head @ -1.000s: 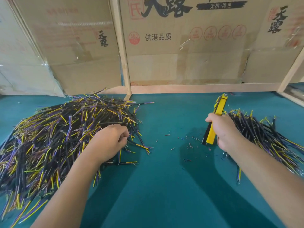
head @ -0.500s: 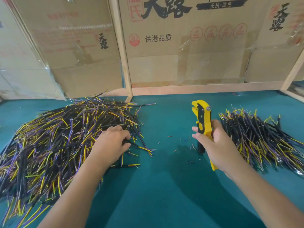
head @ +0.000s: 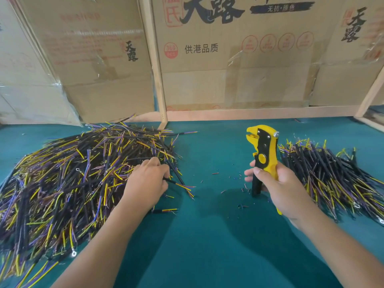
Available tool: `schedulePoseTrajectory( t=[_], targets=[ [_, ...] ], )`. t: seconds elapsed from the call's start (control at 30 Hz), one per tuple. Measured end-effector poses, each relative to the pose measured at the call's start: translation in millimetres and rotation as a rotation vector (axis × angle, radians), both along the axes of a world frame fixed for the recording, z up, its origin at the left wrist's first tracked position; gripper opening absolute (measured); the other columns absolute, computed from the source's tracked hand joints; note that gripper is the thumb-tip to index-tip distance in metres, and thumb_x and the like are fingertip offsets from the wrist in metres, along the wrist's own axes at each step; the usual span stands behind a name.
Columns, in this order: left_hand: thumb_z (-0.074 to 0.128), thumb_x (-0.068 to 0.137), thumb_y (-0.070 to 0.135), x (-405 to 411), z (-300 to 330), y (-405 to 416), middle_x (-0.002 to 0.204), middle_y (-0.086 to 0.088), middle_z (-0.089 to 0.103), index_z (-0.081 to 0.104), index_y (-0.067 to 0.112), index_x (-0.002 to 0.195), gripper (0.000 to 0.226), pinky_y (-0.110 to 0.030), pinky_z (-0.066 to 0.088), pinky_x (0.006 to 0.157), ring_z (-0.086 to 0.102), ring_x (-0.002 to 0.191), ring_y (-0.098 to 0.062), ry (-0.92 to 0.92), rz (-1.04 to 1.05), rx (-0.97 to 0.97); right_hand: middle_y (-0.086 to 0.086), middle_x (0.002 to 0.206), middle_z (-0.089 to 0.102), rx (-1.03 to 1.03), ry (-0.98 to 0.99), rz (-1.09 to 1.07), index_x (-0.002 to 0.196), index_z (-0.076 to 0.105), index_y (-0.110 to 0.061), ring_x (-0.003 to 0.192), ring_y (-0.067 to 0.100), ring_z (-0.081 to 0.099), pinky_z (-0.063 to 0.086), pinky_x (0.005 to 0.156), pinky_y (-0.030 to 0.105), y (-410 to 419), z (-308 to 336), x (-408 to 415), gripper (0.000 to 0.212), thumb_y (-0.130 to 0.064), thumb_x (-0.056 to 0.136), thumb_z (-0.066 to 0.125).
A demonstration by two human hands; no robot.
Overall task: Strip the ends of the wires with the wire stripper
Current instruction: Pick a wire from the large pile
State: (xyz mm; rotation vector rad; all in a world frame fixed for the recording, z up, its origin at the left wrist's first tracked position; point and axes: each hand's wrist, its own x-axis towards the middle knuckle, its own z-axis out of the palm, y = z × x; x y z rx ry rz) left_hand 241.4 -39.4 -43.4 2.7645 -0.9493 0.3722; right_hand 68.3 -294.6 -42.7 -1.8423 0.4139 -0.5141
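Observation:
A big heap of black cables with yellow and purple ends [head: 68, 179] covers the left of the green table. My left hand [head: 146, 183] rests at the heap's right edge and pinches one black cable [head: 178, 185] whose coloured ends point right. My right hand [head: 278, 186] grips the handles of the yellow and black wire stripper [head: 264, 150], held upright with its jaws facing left at the top. A smaller pile of cables [head: 332, 177] lies to the right of that hand.
Small bits of cut insulation [head: 239, 183] are scattered on the green table [head: 207, 235] between my hands. Cardboard boxes [head: 228, 59] and a wooden frame [head: 158, 80] stand along the back edge.
My right hand has lifted the stripper from beside the right pile and turned it upright with jaws facing left. My left hand has drawn one cable out of the heap's edge.

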Motion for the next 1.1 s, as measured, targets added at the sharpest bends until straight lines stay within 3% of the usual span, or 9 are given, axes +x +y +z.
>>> schedulePoseTrajectory(
  t=[0.17, 0.3, 0.43, 0.53, 0.6, 0.7, 0.77, 0.9, 1.1],
  targets=[
    [0.068, 0.085, 0.011, -3.4, 8.6, -0.5, 0.095, -0.005, 0.057, 0.068, 0.013, 0.093, 0.008, -0.043, 0.049, 0.078, 0.055, 0.095, -0.030, -0.084, -0.046, -0.172, -0.009, 0.097, 0.076, -0.040, 0.012, 0.034, 0.108, 0.064, -0.029, 0.098, 0.014, 0.071, 0.047, 0.103, 0.053, 0.5, -0.5, 1.6, 0.013, -0.022, 0.102, 0.056],
    [0.070, 0.086, 0.011, -4.4, 12.2, 0.2, 0.085, -0.004, 0.064, 0.065, 0.013, 0.090, 0.007, -0.039, 0.048, 0.069, 0.059, 0.084, -0.033, -0.181, -0.062, -0.305, -0.006, 0.095, 0.077, -0.014, -0.005, 0.022, 0.107, 0.064, -0.028, 0.096, 0.017, 0.072, 0.047, 0.101, 0.056, -0.3, 1.3, 2.2, 0.013, -0.021, 0.103, 0.054],
    [0.066, 0.093, 0.020, -2.4, 13.0, 3.4, 0.084, 0.006, 0.066, 0.060, 0.020, 0.094, 0.006, -0.042, 0.052, 0.072, 0.062, 0.079, -0.023, -0.061, -0.053, -0.581, -0.005, 0.095, 0.077, -0.002, -0.013, 0.015, 0.106, 0.065, -0.029, 0.096, 0.019, 0.072, 0.047, 0.101, 0.057, -0.7, 1.8, 2.6, 0.014, -0.021, 0.103, 0.054],
    [0.067, 0.094, 0.023, -5.0, 20.9, 3.7, 0.082, 0.013, 0.063, 0.057, 0.027, 0.093, 0.011, -0.035, 0.051, 0.071, 0.059, 0.075, -0.015, -0.140, -0.066, -0.700, -0.005, 0.094, 0.077, 0.007, -0.014, 0.015, 0.106, 0.065, -0.027, 0.094, 0.019, 0.073, 0.048, 0.099, 0.057, -1.2, 0.8, 3.3, 0.013, -0.020, 0.102, 0.055],
    [0.069, 0.094, 0.022, -10.0, 26.1, 0.7, 0.079, 0.012, 0.064, 0.057, 0.029, 0.088, 0.015, -0.025, 0.050, 0.065, 0.059, 0.067, -0.011, 0.047, -0.083, -0.941, -0.004, 0.094, 0.076, 0.004, -0.014, 0.023, 0.106, 0.065, -0.026, 0.093, 0.019, 0.073, 0.049, 0.099, 0.057, -1.8, 0.3, 3.3, 0.012, -0.020, 0.103, 0.055],
    [0.067, 0.093, 0.011, -26.5, 27.6, -16.2, 0.071, 0.001, 0.064, 0.057, 0.017, 0.084, 0.014, -0.022, 0.046, 0.050, 0.055, 0.054, -0.013, 0.600, -0.145, -1.405, -0.004, 0.094, 0.076, 0.006, -0.024, 0.027, 0.106, 0.065, -0.025, 0.092, 0.020, 0.073, 0.049, 0.099, 0.057, -2.9, 0.5, 2.8, 0.013, -0.019, 0.103, 0.054],
    [0.065, 0.092, 0.007, -38.4, 23.8, -27.7, 0.069, -0.002, 0.063, 0.055, 0.013, 0.082, 0.015, -0.021, 0.046, 0.049, 0.054, 0.051, -0.013, 0.801, -0.146, -1.485, -0.004, 0.095, 0.076, 0.007, -0.028, 0.026, 0.106, 0.065, -0.026, 0.093, 0.020, 0.073, 0.048, 0.100, 0.058, -3.7, 0.3, 2.4, 0.014, -0.019, 0.103, 0.053],
    [0.064, 0.092, 0.005, -52.7, 20.1, -39.9, 0.066, -0.006, 0.057, 0.051, 0.011, 0.082, 0.018, -0.022, 0.046, 0.046, 0.053, 0.049, -0.014, 0.903, -0.187, -1.476, -0.003, 0.096, 0.076, 0.016, -0.032, 0.028, 0.108, 0.064, -0.026, 0.095, 0.022, 0.073, 0.048, 0.099, 0.059, -4.7, -0.9, 2.7, 0.013, -0.021, 0.104, 0.053],
    [0.065, 0.092, 0.005, -62.1, 16.2, -47.0, 0.068, -0.010, 0.051, 0.048, 0.007, 0.085, 0.018, -0.025, 0.045, 0.043, 0.051, 0.046, -0.018, 0.868, -0.250, -1.363, -0.001, 0.095, 0.077, 0.024, -0.037, 0.031, 0.109, 0.064, -0.024, 0.094, 0.022, 0.073, 0.049, 0.098, 0.061, -5.4, -1.9, 3.0, 0.013, -0.020, 0.104, 0.053]
  ],
)
